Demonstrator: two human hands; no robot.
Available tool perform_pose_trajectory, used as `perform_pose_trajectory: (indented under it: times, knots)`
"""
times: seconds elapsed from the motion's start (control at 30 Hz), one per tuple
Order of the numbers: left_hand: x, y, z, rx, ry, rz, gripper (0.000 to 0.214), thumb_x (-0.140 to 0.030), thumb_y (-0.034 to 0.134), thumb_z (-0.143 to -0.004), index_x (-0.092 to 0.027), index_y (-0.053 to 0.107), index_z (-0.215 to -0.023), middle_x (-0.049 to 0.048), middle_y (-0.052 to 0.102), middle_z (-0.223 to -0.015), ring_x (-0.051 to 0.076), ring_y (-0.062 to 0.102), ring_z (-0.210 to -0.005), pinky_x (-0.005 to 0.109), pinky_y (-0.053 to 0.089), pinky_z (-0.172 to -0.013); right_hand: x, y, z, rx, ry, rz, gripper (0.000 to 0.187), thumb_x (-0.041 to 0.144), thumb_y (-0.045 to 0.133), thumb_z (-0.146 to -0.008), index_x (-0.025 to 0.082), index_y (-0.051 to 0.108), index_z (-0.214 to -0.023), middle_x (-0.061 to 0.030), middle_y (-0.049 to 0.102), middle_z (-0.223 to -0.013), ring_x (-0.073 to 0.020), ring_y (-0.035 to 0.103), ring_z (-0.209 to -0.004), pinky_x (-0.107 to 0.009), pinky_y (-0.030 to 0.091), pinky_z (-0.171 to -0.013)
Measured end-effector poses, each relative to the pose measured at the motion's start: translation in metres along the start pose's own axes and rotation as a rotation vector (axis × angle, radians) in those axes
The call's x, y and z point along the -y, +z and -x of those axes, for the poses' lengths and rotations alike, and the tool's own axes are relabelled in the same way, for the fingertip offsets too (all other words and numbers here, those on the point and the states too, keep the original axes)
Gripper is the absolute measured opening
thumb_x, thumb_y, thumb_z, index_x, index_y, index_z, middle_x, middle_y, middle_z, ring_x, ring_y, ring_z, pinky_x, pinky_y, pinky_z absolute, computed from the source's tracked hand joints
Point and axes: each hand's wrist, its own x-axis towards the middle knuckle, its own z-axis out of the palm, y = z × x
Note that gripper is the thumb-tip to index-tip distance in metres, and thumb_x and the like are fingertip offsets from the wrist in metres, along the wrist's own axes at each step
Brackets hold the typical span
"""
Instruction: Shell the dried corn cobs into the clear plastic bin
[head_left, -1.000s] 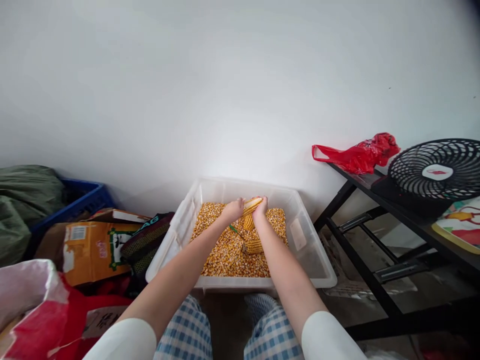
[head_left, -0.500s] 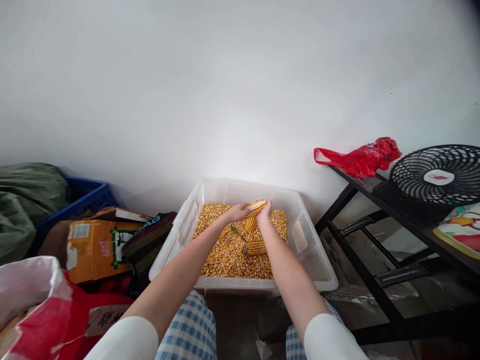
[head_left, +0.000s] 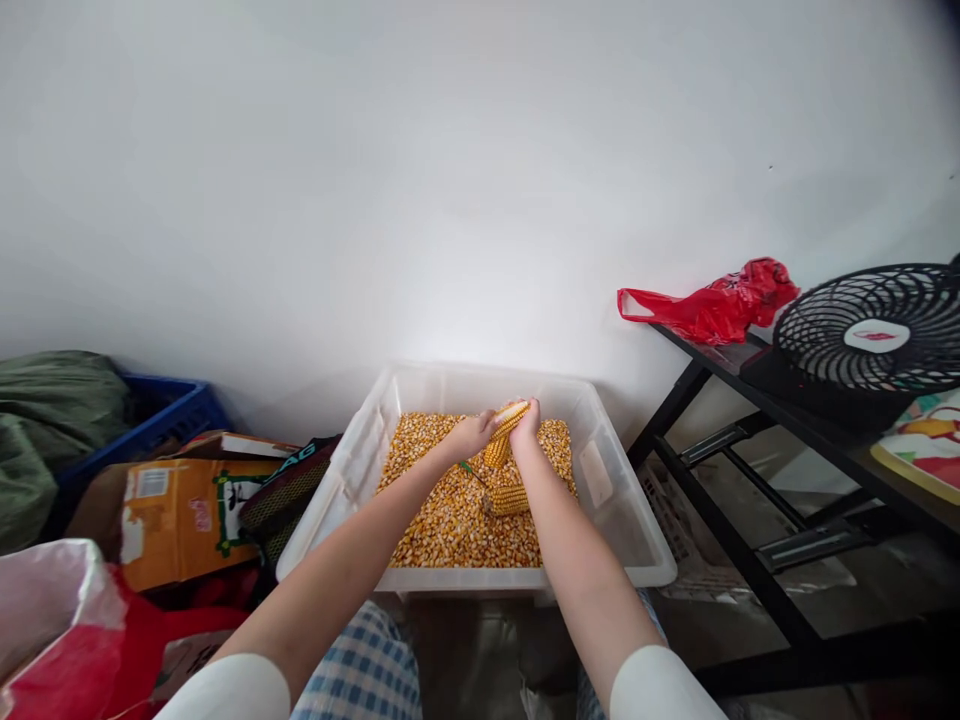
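Observation:
A clear plastic tub (head_left: 634, 535) on the floor holds a deep layer of loose yellow corn kernels (head_left: 450, 505). Over its far part both my hands grip one corn cob (head_left: 508, 417). My left hand (head_left: 471, 436) is closed round the cob's near end. My right hand (head_left: 526, 421) is closed on its far end. Two other cobs lie in the kernels: one (head_left: 496, 452) just under my hands, another (head_left: 510, 499) beside my right forearm. A thin green tool (head_left: 469, 468) lies between my forearms.
A black metal table (head_left: 757, 400) at right carries a red plastic bag (head_left: 712, 305) and a black fan (head_left: 870, 335). At left sit a cardboard box (head_left: 180, 505), a blue crate (head_left: 161, 420), green cloth (head_left: 45, 420) and a red and white bag (head_left: 60, 630).
My hands keep their grip on the cob and shift slightly over the tub; the view drifts a little. Nothing is picked up or let go.

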Motion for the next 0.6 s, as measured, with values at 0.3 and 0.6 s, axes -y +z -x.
perform_pose_trajectory:
  times: [0.3,0.6]
  knots:
    - [-0.009,-0.033,0.008,0.138,-0.151,0.629,0.063,-0.059,0.022,-0.086,-0.018,0.057,-0.117,0.0062,0.066,-0.099,0.02,0.062,-0.078,0.025,0.047,-0.056,0.012,0.018,0.003,-0.056,-0.074,-0.043,0.018,0.038,0.049,-0.071,0.02,0.045,-0.07,0.0041,0.054,-0.052,-0.0125,0.055,-0.049,-0.024,0.048,-0.049]
    - [-0.011,-0.022,0.01,0.1,-0.01,0.455,0.059,-0.059,0.035,-0.083,-0.02,0.046,-0.126,0.0079,0.062,-0.103,0.013,0.057,-0.06,0.021,0.043,-0.047,0.029,0.013,0.008,-0.022,-0.063,-0.043,0.021,0.04,0.049,-0.071,0.022,0.04,-0.068,0.0042,0.053,-0.05,-0.013,0.055,-0.046,-0.026,0.049,-0.048]
